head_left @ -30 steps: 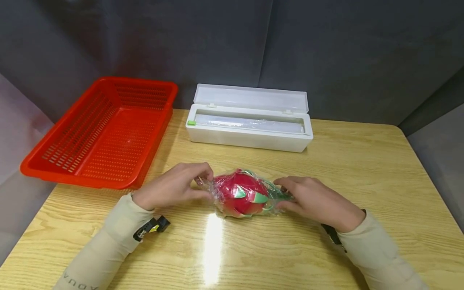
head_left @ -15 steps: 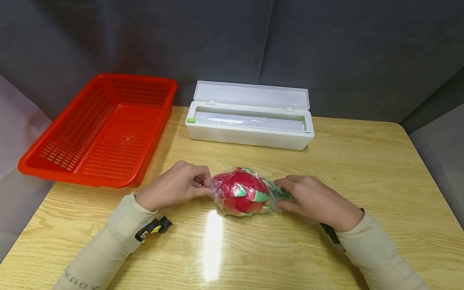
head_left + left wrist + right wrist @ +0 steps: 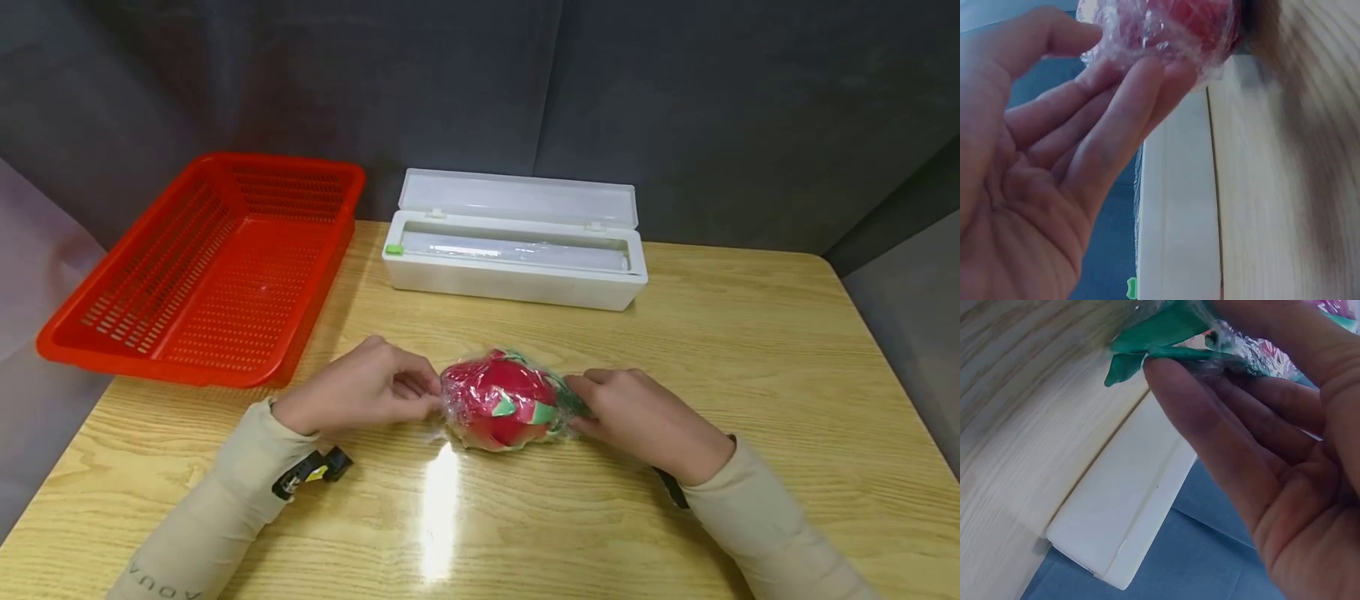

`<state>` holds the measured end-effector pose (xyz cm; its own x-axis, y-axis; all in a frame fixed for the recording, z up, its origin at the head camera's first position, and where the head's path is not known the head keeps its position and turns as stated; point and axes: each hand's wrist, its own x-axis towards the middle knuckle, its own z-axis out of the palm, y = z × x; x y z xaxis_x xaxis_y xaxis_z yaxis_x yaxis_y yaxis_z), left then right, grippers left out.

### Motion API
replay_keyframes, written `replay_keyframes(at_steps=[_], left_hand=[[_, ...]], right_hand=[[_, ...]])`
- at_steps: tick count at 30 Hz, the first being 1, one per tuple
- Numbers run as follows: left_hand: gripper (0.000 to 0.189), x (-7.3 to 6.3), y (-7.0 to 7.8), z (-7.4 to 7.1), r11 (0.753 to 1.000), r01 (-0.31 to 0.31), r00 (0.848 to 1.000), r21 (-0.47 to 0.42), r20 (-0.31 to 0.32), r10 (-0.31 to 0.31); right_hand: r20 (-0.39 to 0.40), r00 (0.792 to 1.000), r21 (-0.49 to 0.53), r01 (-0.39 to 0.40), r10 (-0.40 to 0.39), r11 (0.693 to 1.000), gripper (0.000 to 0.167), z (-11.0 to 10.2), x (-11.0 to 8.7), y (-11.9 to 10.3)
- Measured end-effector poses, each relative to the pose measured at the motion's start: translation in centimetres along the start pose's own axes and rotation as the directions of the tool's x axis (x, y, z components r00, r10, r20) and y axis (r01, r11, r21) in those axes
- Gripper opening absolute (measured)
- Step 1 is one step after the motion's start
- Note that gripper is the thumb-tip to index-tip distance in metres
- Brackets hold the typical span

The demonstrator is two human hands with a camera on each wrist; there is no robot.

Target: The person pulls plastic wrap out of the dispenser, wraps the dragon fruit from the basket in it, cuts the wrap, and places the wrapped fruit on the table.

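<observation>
A red dragon fruit with green leaf tips, covered in crinkled clear plastic wrap, lies on the table between both hands. At its left end is my left hand; in the left wrist view its fingertips touch the wrap, with the thumb apart from them. My right hand holds the leafy right end between thumb and fingers. The right wrist view shows green leaves under the wrap, by the index finger. The fruit's underside is hidden.
A white plastic-wrap box with its lid raised stands at the back, a film roll inside and a green slider at its left. A red slotted basket stands at the left. Dark cloth hangs behind the wooden table.
My left fingers, pinched together at the fruit's left end half a second ago, are now spread against the wrap. My right hand has moved slightly left, closer in on the leafy end.
</observation>
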<state>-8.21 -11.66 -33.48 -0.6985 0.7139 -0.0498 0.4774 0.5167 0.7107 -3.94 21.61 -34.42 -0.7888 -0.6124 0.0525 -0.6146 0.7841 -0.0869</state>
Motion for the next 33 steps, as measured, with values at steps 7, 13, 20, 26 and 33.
replay_keyframes(at_steps=[7,13,20,26,33], left_hand=[[0.005,0.03,-0.27,-0.28,0.999,-0.043,0.999,0.005,0.029,0.042],[0.017,0.39,-0.22,0.15,0.997,-0.082,0.996,0.005,-0.040,0.082],[0.035,0.52,-0.39,0.26,0.998,-0.060,0.995,0.016,-0.072,0.061],[0.048,0.55,-0.49,0.16,0.997,-0.073,0.997,-0.002,-0.040,0.073],[0.054,0.66,-0.53,0.43,0.992,-0.112,0.993,0.050,-0.023,0.113]], right_hand=[[-0.004,1.000,-0.036,0.000,0.000,0.999,0.039,0.13,0.00,-0.13],[0.008,1.000,-0.025,-0.016,0.017,1.000,0.041,0.13,0.05,-0.14],[-0.012,1.000,-0.064,0.027,-0.028,0.998,0.037,0.20,0.04,-0.12],[-0.005,0.999,-0.050,0.031,-0.032,0.998,0.035,0.25,0.08,-0.24],[0.022,1.000,-0.049,0.001,0.001,0.999,0.043,0.27,0.12,-0.55]])
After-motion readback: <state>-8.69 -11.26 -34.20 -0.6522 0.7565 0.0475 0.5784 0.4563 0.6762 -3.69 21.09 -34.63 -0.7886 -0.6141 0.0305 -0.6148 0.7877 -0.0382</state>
